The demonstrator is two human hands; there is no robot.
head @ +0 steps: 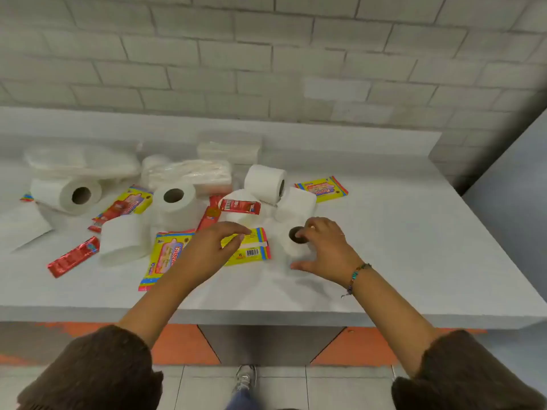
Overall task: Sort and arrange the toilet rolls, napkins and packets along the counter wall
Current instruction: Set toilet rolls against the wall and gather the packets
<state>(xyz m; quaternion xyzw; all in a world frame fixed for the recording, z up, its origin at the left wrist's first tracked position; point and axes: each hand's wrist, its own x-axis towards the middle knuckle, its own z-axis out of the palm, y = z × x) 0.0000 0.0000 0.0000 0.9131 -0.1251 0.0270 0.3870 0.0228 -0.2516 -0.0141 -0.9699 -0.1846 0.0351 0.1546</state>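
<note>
Several white toilet rolls lie scattered on the white counter point(399, 247). My right hand point(324, 247) curls over one upright toilet roll point(291, 247), fingers at its dark core and thumb low on its near side. My left hand point(207, 247) hovers with loosely bent fingers over a yellow packet point(251, 253) and holds nothing. Another yellow packet point(164, 258) lies left of it, and a third point(322, 187) at the right. Red packets point(72, 260) point(241, 206) lie among the rolls. Wrapped napkin packs point(189, 174) point(229, 150) sit near the wall.
A brick wall point(266, 54) with a low white upstand runs behind the counter. The counter's front edge is just before my forearms. A loose white sheet point(23, 229) lies at the far left. A grey panel point(509, 179) stands at the right end.
</note>
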